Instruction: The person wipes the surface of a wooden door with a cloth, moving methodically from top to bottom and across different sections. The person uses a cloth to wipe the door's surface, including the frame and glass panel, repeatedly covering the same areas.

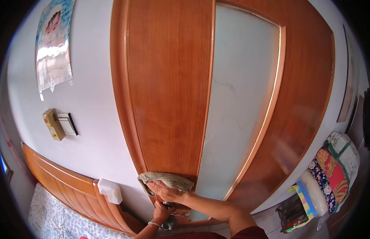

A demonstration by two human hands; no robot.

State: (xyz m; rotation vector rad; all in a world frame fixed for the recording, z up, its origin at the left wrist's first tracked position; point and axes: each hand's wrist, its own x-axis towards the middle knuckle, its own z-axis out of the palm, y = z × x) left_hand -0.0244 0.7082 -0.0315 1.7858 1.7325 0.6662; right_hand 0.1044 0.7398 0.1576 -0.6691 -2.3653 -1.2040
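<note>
My right hand [166,191] presses a grey-green cloth [175,180] flat against the lower part of the brown wooden door [169,99]. The cloth bunches above and around the fingers, and one end hangs down at the left by the door frame. Just below, my left hand [162,212], with a pale bracelet at the wrist, is closed at a dark metal door handle [168,205]. Its fingers partly hide the handle. A frosted glass panel [240,79] is set in the door to the right of the cloth.
At left, a wooden headboard [65,171] stands behind a patterned bed [53,211], with white foam blocks [110,190] on its end. A yellow box [53,124] sits by a wall switch [67,123]. Folded bedding [332,167] is piled on the right. A poster [53,44] hangs above.
</note>
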